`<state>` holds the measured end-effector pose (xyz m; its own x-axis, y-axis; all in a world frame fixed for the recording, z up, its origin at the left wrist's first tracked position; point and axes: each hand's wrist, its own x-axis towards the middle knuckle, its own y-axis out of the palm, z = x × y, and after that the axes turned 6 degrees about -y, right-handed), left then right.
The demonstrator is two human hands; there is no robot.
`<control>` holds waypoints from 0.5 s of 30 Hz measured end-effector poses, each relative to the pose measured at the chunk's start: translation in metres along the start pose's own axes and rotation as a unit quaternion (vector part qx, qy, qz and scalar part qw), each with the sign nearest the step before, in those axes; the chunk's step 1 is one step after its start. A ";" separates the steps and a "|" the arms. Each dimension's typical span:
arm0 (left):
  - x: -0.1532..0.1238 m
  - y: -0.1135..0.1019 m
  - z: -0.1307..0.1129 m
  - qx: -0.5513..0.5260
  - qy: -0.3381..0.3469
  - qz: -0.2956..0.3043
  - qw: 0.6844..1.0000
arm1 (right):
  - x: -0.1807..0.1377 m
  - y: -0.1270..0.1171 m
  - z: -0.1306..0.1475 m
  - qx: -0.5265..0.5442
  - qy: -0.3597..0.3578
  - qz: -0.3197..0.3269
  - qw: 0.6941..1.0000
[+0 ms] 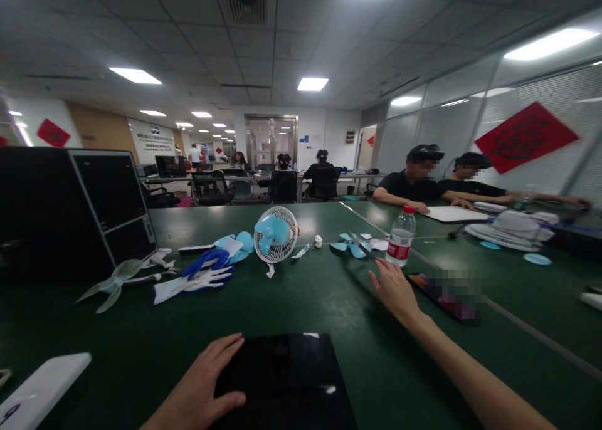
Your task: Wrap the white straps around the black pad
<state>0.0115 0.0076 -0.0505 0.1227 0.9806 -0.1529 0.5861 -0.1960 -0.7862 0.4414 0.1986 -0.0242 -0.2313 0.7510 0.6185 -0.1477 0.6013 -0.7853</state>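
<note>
Black panel with two hands, dark green surface

Surface point(301, 298): dark green, spanning the frame.
Computer tower point(113, 204): black, left edge.
Black panel point(286, 380): glossy, flat, bottom centre.
Left hand point(202, 386): at the panel's left edge, touching; grip open, thumb and fingers apart.
Right hand point(395, 292): right of centre, just below the bottle; fingers extended toward a slim tool; whether the grip closes on it, cannot tell.
Fan point(275, 234): white cage, blue blades, centre.
Bottle point(401, 237): red cap, upright, right of centre.
Slim tool point(361, 242): across blue blades point(339, 247).
</note>
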 end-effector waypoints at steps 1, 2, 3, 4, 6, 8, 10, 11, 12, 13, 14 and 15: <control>0.000 0.000 0.000 0.001 -0.001 0.000 1.000 | -0.002 -0.002 0.002 0.010 -0.001 -0.017 1.000; -0.001 0.000 -0.001 0.001 -0.001 -0.001 1.000 | -0.003 -0.005 0.005 0.021 -0.002 -0.034 0.999; -0.001 -0.001 -0.001 0.002 0.000 -0.002 1.000 | -0.004 -0.007 0.008 0.032 -0.003 -0.049 0.998; -0.002 -0.001 -0.001 0.002 0.003 -0.004 1.000 | -0.004 -0.010 0.012 0.042 -0.005 -0.061 0.997; -0.003 -0.002 -0.002 0.004 0.010 -0.007 1.000 | -0.006 -0.016 0.018 0.057 -0.014 -0.078 0.995; -0.005 -0.003 -0.003 0.011 0.017 -0.008 1.000 | -0.008 -0.021 0.024 0.071 -0.023 -0.092 0.993; -0.006 -0.004 -0.004 0.020 0.022 -0.009 1.000 | -0.011 -0.027 0.029 0.088 -0.032 -0.100 0.991; -0.007 -0.005 -0.004 0.023 0.025 -0.010 0.999 | -0.012 -0.030 0.032 0.097 -0.036 -0.102 0.989; -0.007 -0.005 -0.004 0.024 0.029 -0.013 0.999 | -0.014 -0.032 0.034 0.106 -0.040 -0.104 0.988; -0.007 -0.004 -0.004 0.025 0.033 -0.017 0.999 | -0.015 -0.035 0.037 0.113 -0.045 -0.106 0.987; -0.006 -0.004 -0.003 0.025 0.037 -0.020 0.999 | -0.017 -0.038 0.041 0.119 -0.050 -0.108 0.986; -0.006 -0.003 -0.002 0.026 0.042 -0.022 0.999 | -0.018 -0.040 0.044 0.124 -0.056 -0.112 0.984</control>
<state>0.0106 0.0023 -0.0455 0.1649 0.9839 -0.0682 0.5496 -0.1491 -0.8220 0.4094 0.1487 -0.0049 -0.2685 0.5642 0.7807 -0.4345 0.6524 -0.6209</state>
